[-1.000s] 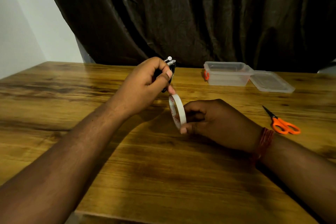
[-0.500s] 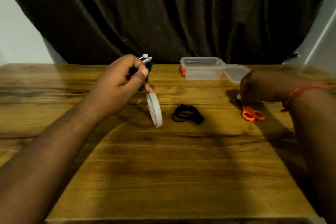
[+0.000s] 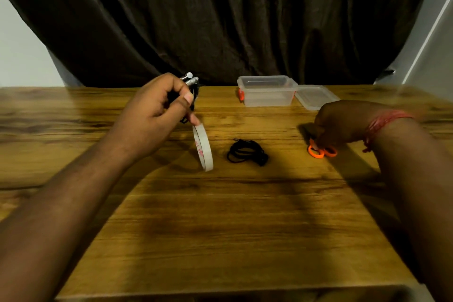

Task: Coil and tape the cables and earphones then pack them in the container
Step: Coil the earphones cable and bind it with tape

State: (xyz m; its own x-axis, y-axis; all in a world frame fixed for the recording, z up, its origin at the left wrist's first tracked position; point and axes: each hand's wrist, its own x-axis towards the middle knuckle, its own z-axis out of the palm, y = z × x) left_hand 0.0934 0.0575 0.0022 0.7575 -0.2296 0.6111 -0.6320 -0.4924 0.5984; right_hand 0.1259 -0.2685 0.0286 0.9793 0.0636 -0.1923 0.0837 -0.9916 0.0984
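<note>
My left hand is raised over the table and grips a coiled black cable with silver plugs sticking out above the fingers. A white tape roll hangs below that hand by its pulled end. A second coiled black cable lies on the wooden table in the middle. My right hand is down on the orange scissors at the right, fingers curled on the handles. The clear container stands open at the back.
The container's clear lid lies flat beside it on the right. A dark curtain hangs behind the table. The table's near edge runs along the bottom of the view.
My right hand let go of the tape roll and moved right to the scissors, uncovering the coiled cable on the table. The left hand keeps its cable, with the roll dangling.
</note>
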